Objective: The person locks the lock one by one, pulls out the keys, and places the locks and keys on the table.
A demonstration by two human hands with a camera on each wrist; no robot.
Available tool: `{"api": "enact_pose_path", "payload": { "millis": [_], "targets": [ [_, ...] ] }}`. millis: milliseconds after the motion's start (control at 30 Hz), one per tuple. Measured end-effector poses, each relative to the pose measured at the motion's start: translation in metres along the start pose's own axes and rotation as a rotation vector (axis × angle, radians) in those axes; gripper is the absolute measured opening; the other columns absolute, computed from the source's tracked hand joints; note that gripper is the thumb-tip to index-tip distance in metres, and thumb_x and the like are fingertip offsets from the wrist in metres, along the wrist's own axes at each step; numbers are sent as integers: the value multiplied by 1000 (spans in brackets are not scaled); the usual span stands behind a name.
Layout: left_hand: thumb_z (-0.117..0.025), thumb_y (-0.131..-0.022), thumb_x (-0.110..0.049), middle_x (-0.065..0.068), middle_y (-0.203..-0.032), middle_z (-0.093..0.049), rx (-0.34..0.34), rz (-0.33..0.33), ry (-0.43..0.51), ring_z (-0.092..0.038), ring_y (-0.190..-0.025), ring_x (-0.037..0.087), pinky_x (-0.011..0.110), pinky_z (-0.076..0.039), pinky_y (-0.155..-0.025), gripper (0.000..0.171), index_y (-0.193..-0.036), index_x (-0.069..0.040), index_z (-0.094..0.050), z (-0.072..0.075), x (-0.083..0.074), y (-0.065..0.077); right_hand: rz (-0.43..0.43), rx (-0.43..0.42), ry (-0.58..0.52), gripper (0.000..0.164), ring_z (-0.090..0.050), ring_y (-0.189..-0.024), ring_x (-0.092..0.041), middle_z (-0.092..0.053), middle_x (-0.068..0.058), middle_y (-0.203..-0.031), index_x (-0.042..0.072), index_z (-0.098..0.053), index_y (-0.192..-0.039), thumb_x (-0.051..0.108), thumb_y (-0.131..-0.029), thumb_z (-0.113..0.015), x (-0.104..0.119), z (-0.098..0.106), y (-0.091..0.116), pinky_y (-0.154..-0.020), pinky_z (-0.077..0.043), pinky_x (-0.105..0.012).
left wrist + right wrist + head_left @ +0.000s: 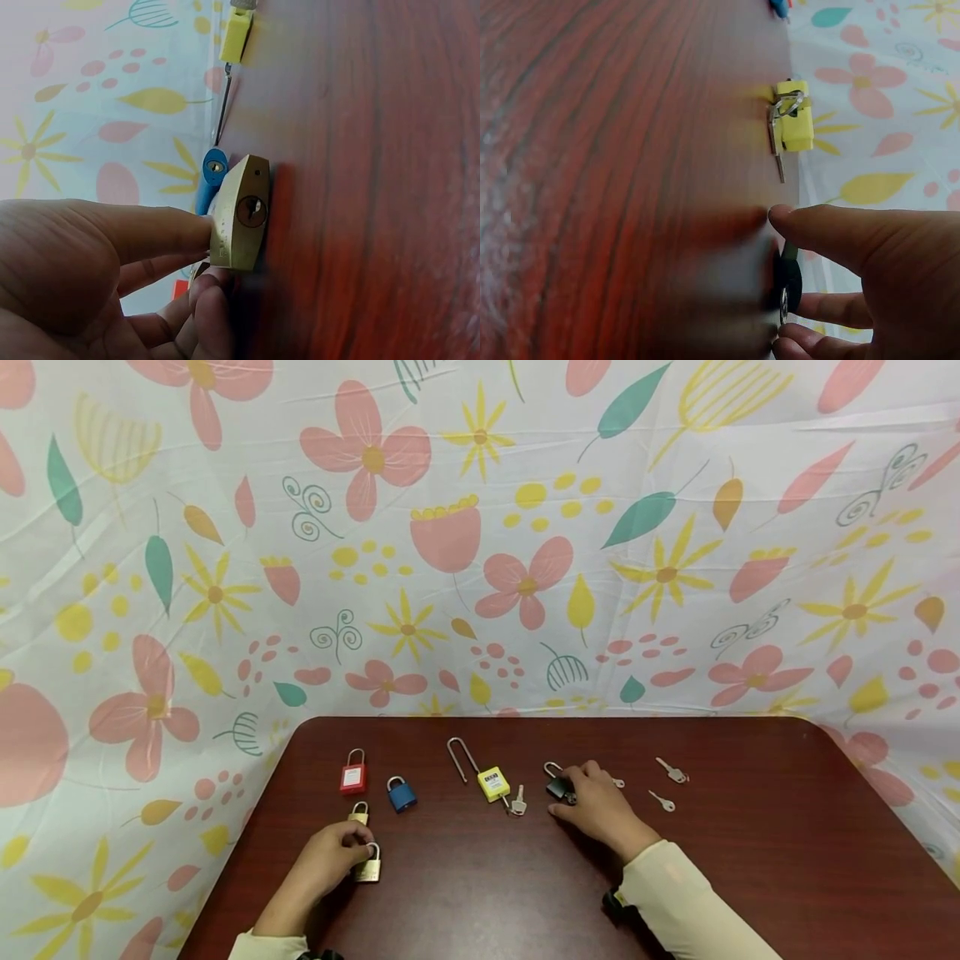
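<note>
My left hand (327,857) pinches a brass padlock (367,871) by its left side, between thumb and fingers. Its keyhole end faces the left wrist camera. Another brass padlock (359,814) lies just beyond those fingers, partly hidden. Over on the right, my right hand (602,806) reaches around a black padlock (557,788) whose shackle shows past the fingers. In the right wrist view, the thumb (810,225) stands apart from the black padlock (792,279), with the fingertips low by the table. A small metal ring or key (784,306) shows beside that lock.
A red padlock (353,778) and a blue padlock (402,795) lie beyond my left hand. Mid-table is a yellow long-shackle padlock (494,783) with a key (519,802). Loose keys (672,772) lie right of my right hand. A floral cloth hangs behind the table.
</note>
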State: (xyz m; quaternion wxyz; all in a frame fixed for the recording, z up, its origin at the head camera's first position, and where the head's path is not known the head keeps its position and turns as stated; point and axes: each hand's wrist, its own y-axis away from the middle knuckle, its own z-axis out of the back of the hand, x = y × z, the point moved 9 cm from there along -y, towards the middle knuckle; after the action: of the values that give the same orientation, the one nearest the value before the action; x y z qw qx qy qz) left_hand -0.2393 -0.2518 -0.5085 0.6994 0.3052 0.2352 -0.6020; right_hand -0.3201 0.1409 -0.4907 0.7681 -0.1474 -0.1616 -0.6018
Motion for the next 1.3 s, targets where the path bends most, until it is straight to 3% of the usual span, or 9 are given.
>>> {"api": "enact_pose_path", "payload": {
  "millis": [300, 567, 800, 1067, 1300],
  "targets": [
    [-77, -82, -8, -3, -70, -56, -5, 2, 6, -49, -64, 12, 25, -38, -57, 11, -82, -15, -69, 0, 0, 0, -29, 12, 27, 52, -55, -98, -35, -53, -23, -116, 1, -59, -124, 33, -88, -78, 1, -3, -4, -81, -51, -49],
    [-74, -86, -9, 0, -69, -57, -10, 40, 96, -51, -57, 14, 26, -43, -51, 6, -87, -11, -69, 1, 2, 0, -35, -17, 6, 43, -56, -97, -35, -55, -23, -115, 1, -61, -118, 28, -89, -77, -6, -4, -7, -81, -51, -48],
    [-68, -93, -16, -1, -80, -66, -84, -2, -13, -52, -72, 13, 30, -40, -64, 7, -87, -17, -72, 9, -2, -4, -30, -2, -14, 36, -59, -94, -31, -59, -19, -108, -3, -63, -113, 23, -91, -75, -5, -4, -10, -83, -51, -48],
    [-67, -94, -19, -1, -88, -67, -109, -10, -3, -54, -79, 12, 30, -43, -73, 7, -91, -17, -73, 13, -16, -9, -113, 82, -255, 34, -60, -90, -23, -62, -14, -106, -1, -64, -115, 26, -95, -69, -22, -4, -10, -79, -50, -41],
    [-65, -95, -18, 0, -77, -59, -72, -5, 76, -51, -64, 14, 29, -42, -58, 8, -95, -13, -71, 5, -33, -11, -187, 132, -564, 40, -64, -89, -20, -69, -12, -107, 1, -65, -120, 31, -94, -70, -27, -5, -1, -74, -53, -34]
  ]
}}
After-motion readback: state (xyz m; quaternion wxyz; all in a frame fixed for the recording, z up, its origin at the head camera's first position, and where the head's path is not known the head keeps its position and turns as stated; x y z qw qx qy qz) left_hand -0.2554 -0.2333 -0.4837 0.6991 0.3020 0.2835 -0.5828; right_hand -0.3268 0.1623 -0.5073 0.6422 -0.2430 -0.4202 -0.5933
